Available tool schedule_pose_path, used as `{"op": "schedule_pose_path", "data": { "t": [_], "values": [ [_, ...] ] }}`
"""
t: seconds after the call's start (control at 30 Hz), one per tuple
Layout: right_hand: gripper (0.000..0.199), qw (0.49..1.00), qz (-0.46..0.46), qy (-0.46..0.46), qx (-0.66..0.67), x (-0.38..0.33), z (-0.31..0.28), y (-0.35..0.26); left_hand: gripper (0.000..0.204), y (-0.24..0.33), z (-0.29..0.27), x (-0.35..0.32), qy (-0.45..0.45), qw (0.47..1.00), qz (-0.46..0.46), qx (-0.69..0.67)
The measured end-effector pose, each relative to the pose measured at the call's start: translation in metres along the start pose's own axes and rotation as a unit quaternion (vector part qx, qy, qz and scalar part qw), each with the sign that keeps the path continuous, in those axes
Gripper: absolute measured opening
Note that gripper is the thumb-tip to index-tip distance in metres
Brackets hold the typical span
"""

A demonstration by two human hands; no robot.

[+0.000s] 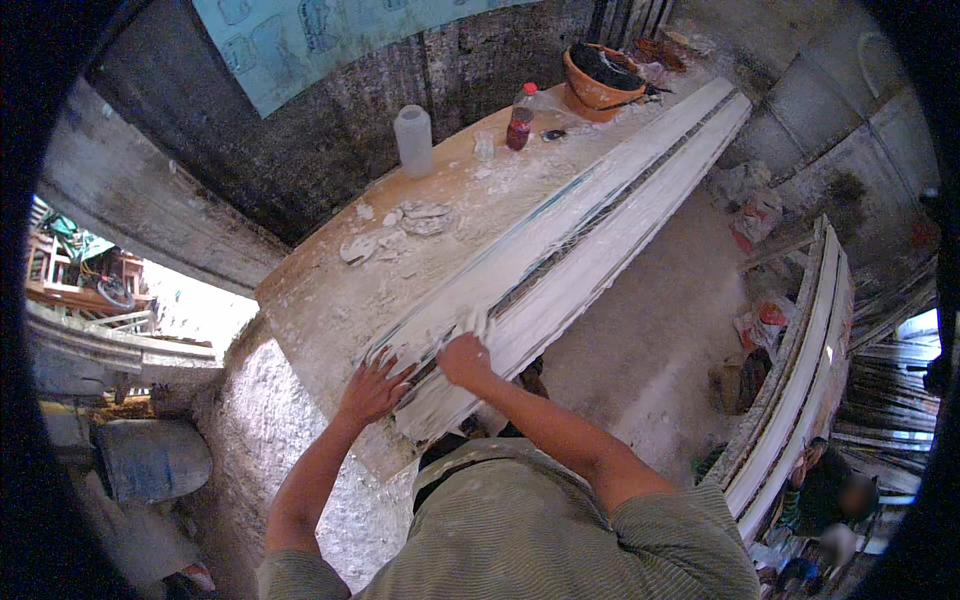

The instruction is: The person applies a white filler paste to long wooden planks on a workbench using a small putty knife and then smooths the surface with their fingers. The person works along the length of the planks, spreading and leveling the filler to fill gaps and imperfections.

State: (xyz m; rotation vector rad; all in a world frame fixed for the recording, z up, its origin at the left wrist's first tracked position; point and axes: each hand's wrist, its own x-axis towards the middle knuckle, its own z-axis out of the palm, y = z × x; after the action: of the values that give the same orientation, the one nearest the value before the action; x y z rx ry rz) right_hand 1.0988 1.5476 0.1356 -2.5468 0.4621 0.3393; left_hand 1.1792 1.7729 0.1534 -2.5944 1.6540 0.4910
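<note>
A long board-like strip (600,240) coated in wet white paste, perhaps plaster, runs from in front of me toward the far right. A dark groove (560,260) with loose pale strands divides it lengthwise. My left hand (374,390) lies at the strip's near left end, fingers spread and white at the tips. On the near part, beside the groove, rests my right hand (465,358). Its white-coated fingers look stretched apart on the paste, though they blend into it. Neither hand visibly holds a tool.
The wooden table (310,260) carries dried white flakes (425,217), a translucent plastic container (413,140), a red-capped bottle (519,120) and an orange bowl (600,95) with dark contents. Another white-coated strip (785,440) stands right, near a person (835,490). A blue barrel (155,460) is at left.
</note>
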Motion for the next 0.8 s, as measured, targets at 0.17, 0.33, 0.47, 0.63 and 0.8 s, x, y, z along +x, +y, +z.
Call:
{"op": "schedule_pose_path", "data": {
  "t": [0.17,0.33,0.47,0.63,0.8],
  "values": [
    [0.031,0.991,0.003,0.044,-0.126,0.077,-0.084,0.124,0.049,0.023,-0.025,0.086,0.082,0.995,0.059,0.016],
    [0.026,0.962,-0.120,0.057,-0.240,0.138,-0.175,0.238,0.049,0.046,-0.038,0.172,0.103,0.992,0.080,-0.004],
    [0.035,0.965,-0.168,0.073,-0.186,0.111,-0.182,0.247,0.048,0.058,-0.046,0.216,0.052,0.996,0.075,-0.006],
    [0.049,0.994,-0.105,0.011,-0.034,0.047,-0.160,0.210,0.051,0.069,-0.051,0.249,0.005,0.997,0.064,-0.031],
    [0.054,0.988,0.032,-0.149,0.032,0.039,-0.173,0.212,0.053,0.071,-0.042,0.310,0.017,0.997,0.065,-0.027]
  ]
}}
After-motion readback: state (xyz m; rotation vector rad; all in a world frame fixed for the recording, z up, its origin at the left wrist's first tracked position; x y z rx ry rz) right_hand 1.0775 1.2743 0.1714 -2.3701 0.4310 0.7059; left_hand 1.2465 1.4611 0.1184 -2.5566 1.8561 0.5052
